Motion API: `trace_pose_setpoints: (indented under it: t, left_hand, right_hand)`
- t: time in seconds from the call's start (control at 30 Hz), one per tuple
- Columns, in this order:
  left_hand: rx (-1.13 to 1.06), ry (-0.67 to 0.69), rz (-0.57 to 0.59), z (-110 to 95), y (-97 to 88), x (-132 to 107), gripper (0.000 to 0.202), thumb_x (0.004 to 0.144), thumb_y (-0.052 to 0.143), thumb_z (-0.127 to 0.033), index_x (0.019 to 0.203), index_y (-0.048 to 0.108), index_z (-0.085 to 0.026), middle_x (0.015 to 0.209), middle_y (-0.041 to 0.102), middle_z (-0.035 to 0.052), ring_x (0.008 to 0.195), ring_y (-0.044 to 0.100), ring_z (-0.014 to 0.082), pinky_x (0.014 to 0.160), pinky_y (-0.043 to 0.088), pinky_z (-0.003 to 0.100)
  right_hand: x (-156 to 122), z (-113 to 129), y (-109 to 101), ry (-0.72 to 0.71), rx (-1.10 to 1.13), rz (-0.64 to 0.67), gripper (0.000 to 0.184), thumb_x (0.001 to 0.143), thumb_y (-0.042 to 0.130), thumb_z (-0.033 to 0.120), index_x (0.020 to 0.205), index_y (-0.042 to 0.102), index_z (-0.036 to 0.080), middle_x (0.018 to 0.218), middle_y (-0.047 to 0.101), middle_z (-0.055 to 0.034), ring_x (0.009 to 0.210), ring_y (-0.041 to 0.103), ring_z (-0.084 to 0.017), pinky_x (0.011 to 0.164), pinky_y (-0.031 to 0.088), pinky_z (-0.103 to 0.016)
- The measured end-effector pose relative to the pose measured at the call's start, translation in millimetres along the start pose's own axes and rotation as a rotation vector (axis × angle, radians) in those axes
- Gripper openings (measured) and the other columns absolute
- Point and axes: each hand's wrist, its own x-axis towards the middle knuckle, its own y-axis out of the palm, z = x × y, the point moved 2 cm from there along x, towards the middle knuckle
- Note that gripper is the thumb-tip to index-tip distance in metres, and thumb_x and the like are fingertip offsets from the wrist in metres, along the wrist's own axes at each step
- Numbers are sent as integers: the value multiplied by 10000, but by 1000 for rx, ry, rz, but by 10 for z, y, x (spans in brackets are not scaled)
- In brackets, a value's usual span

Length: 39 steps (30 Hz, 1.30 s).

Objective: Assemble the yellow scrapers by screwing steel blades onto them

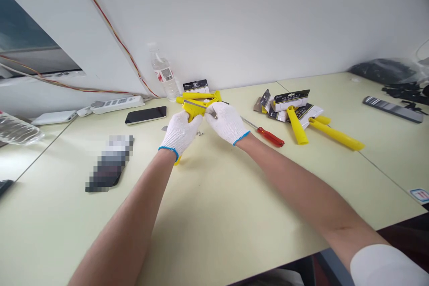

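Note:
My left hand (pixel 181 133), in a white knit glove with a blue cuff, is closed round the handle of a yellow scraper (pixel 193 108). The scraper's wide head, with a grey strip along it, is raised above the table, and its handle end shows below my wrist. Against the right end of the head, my gloved right hand (pixel 227 121) has its fingers pinched together; what lies between them is hidden. Several small screws (pixel 200 133) lie under my hands. Just behind is another yellow scraper (pixel 197 96). A red-handled screwdriver (pixel 271 137) rests to the right.
Several yellow scrapers (pixel 296 127) with black-and-white card sleeves (pixel 291 100) are piled on the right. Along the wall stand a plastic bottle (pixel 165 76) and a power strip (pixel 118 104). A phone (pixel 146 115) lies at left, a dark grey bar-shaped object (pixel 392 109) far right.

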Motion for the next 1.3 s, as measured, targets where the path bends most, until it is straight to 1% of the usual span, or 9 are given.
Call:
trace_pose_setpoints:
  t: [0.37, 0.53, 0.8, 0.9, 1.0, 1.07, 1.13, 1.23, 1.3]
  left_hand:
    - [165, 57, -2, -23, 40, 38, 271, 925, 612, -390, 743, 524, -209, 696, 634, 35, 634, 542, 175, 619, 390, 318]
    - [161, 66, 10, -25, 46, 31, 274, 934, 614, -415, 775, 540, -205, 700, 607, 27, 674, 548, 180, 633, 402, 312]
    - [-84, -37, 29, -140, 41, -88, 201, 854, 687, -363, 788, 615, -188, 662, 626, 39, 649, 606, 189, 601, 505, 328]
    - [-126, -52, 38, -186, 29, -123, 178, 852, 695, -353, 818, 640, -187, 639, 629, 35, 623, 604, 181, 607, 543, 333]
    - [-160, -68, 60, -214, 12, -148, 159, 875, 705, -328, 841, 657, -181, 641, 636, 34, 615, 600, 171, 613, 557, 324]
    - [-170, -79, 70, -223, -1, -162, 161, 911, 708, -317, 858, 671, -170, 679, 658, 40, 638, 618, 168, 624, 561, 311]
    - [-172, -94, 82, -222, -14, -176, 183, 963, 716, -326, 925, 697, -149, 780, 697, 46, 694, 650, 163, 655, 578, 301]
    - [-178, -123, 114, -203, -23, -184, 284, 1039, 714, -387, 1151, 715, -126, 1042, 731, 74, 864, 704, 173, 765, 627, 331]
    - [-191, -140, 133, -177, -21, -171, 340, 1060, 700, -416, 1245, 700, -131, 1134, 722, 86, 929, 714, 181, 808, 641, 354]
  right_hand:
    - [20, 10, -113, 33, -61, 107, 265, 1134, 483, 264, 1114, 667, 74, 1172, 691, -142, 1013, 582, -187, 923, 420, -266]
    - [-9, 26, -144, 72, -75, 154, 358, 1145, 569, 405, 1243, 681, 79, 1187, 669, -117, 1051, 645, -193, 979, 550, -335]
    - [-76, 70, -154, 111, -49, 123, 435, 1112, 663, 426, 1416, 648, 114, 1357, 626, -143, 1209, 654, -225, 1065, 589, -429]
    - [-67, 70, -166, 110, -26, 121, 518, 1115, 572, 574, 1319, 701, 116, 1301, 675, -159, 1218, 664, -242, 1066, 575, -409]
    - [-47, 74, -151, 132, 5, 86, 804, 976, 270, 787, 1014, 789, 175, 1101, 751, -204, 1352, 638, -304, 1034, 516, -353]
    - [-34, 69, -135, 179, 38, 25, 899, 829, 94, 787, 866, 789, 217, 978, 748, -239, 1413, 610, -300, 1023, 482, -357]
    - [-26, 55, -129, 217, 67, -33, 926, 765, 34, 747, 838, 794, 224, 934, 738, -258, 1417, 609, -289, 1027, 471, -361]
    - [-23, 26, -156, 201, 84, -37, 892, 863, 115, 760, 920, 803, 196, 992, 746, -244, 1386, 626, -302, 1030, 484, -351]
    - [-27, 4, -190, 178, 89, 5, 778, 1009, 291, 737, 1054, 793, 144, 1102, 746, -209, 1315, 660, -291, 1056, 517, -346]
